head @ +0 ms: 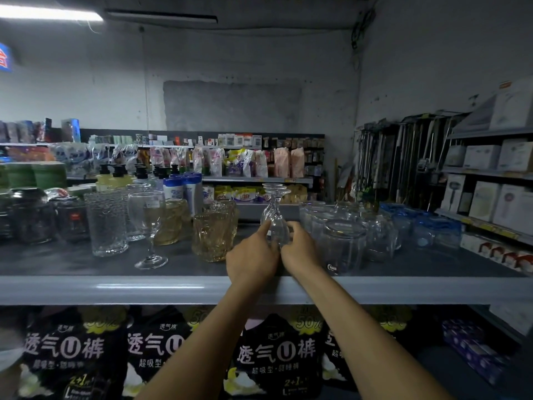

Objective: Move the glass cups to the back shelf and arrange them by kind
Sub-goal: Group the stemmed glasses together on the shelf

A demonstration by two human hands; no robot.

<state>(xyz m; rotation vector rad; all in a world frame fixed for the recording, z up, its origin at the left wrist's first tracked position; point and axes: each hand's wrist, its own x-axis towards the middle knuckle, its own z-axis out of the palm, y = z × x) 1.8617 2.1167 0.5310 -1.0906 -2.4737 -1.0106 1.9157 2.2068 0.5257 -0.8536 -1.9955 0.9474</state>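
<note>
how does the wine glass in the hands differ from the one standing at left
The held glass is upside down, foot up; the left glass stands upright on its foot. The held glass is gripped by the left hand and right hand; the left glass stands untouched. Both are clear and stemmed.

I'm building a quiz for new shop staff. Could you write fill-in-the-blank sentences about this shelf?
1. The left hand and right hand hold a stemmed glass turned ____.
2. The wine glass beside the tumbler stands ____.
3. The amber cups stand to the ____ of the hands.

Missing words: upside down; upright; left.
</note>
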